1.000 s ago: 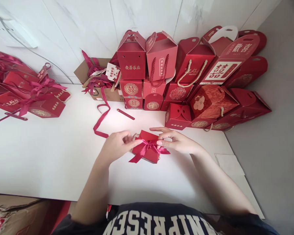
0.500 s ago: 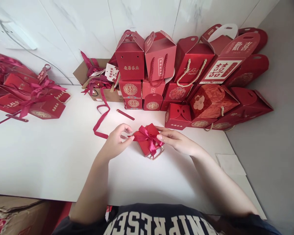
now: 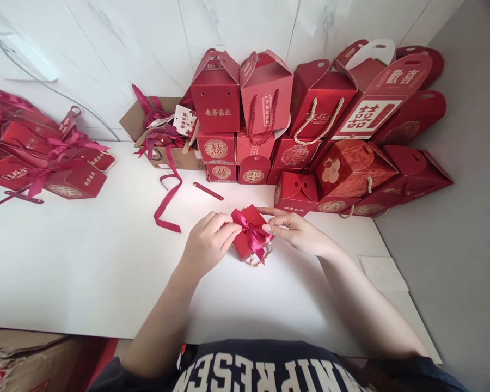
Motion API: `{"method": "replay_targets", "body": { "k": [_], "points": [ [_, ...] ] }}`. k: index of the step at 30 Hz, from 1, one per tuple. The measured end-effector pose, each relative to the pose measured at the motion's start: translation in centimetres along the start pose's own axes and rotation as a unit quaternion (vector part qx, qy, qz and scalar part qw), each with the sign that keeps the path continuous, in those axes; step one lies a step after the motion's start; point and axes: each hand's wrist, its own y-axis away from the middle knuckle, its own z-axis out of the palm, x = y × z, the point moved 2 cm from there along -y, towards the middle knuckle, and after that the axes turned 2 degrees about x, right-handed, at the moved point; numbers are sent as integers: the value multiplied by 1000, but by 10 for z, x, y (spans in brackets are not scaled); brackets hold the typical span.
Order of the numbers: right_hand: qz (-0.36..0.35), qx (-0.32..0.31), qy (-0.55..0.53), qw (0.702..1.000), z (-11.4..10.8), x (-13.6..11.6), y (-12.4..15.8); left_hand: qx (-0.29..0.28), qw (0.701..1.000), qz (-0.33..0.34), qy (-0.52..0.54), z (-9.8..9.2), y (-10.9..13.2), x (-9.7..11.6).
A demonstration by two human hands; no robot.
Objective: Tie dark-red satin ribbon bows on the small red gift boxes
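Observation:
A small red gift box (image 3: pixel 247 239) lies on the white table (image 3: pixel 85 261) in front of me, with a magenta ribbon bow (image 3: pixel 251 231) tied on top and a gold cord handle showing at its near edge. My left hand (image 3: pixel 210 242) has its fingers curled against the box's left side and pinches the left loop of the bow. From the right, my right hand (image 3: pixel 292 228) pinches the other loop of the bow between thumb and fingers.
Stacked red gift boxes and bags (image 3: pixel 310 130) line the wall behind. A cardboard box of ribbons (image 3: pixel 163 136) stands at the back centre, with a loose ribbon (image 3: pixel 167 198) trailing out. Ribboned red boxes (image 3: pixel 44 158) pile at the left. A white sheet (image 3: pixel 381 272) lies at the right.
The box has turned from lying with the bow facing me to bow facing up and sits slightly farther away. My left hand has closed onto its left side.

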Motion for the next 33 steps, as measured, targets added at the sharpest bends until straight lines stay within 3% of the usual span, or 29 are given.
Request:
{"method": "replay_targets", "body": {
  "k": [4, 7, 10, 14, 16, 33],
  "points": [
    [-9, -1, -6, 1000, 1, 1, -2, -22, 996, -69, 48, 3, -1, 8],
    [-19, -10, -13, 1000, 3, 1, -3, -54, 978, -173, 104, 1, 0, 10],
    [-28, -6, -10, 1000, 4, 1, -5, -103, 936, -290, 172, -4, 2, 6],
    [-43, -10, -18, 999, 4, 3, -7, -173, 850, -397, 300, -8, 4, -2],
    [-43, -13, -21, 999, 4, 4, -8, -179, 832, -413, 324, -9, 4, -5],
    [-45, -8, -24, 999, 4, 11, -11, -212, 814, -404, 361, -12, 1, -11]
  ]
}}
